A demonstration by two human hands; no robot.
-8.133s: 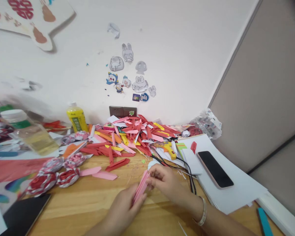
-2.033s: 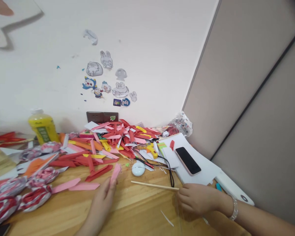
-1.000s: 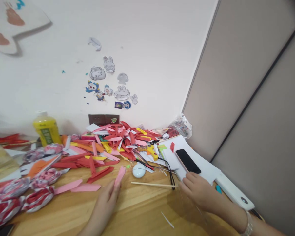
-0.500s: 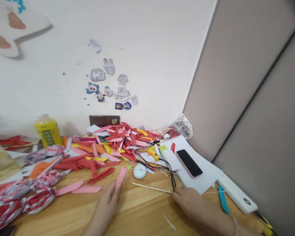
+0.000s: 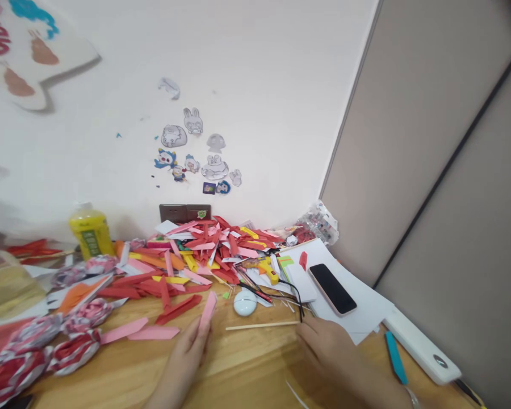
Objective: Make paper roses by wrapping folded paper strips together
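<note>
My left hand is closed round a folded pink paper strip, whose upper end sticks out above the fingers. To the right, my right hand is closed on the end of a thin wooden stick. The stick points left, low over the wooden table, and its right end is hidden by the fingers. Just behind the stick sits a white, egg-shaped object. Two more pink strips lie left of my left hand.
Folded red, pink and yellow paper strips are heaped along the wall. A yellow glue gun with a black cable lies before them. A phone rests on white paper. Braided paper pieces, a yellow bottle and a blue tool flank the hands.
The stick has turned in my right hand's grip, its left end swinging towards me. My left hand still holds the pink strip. The whole view has shifted slightly.
</note>
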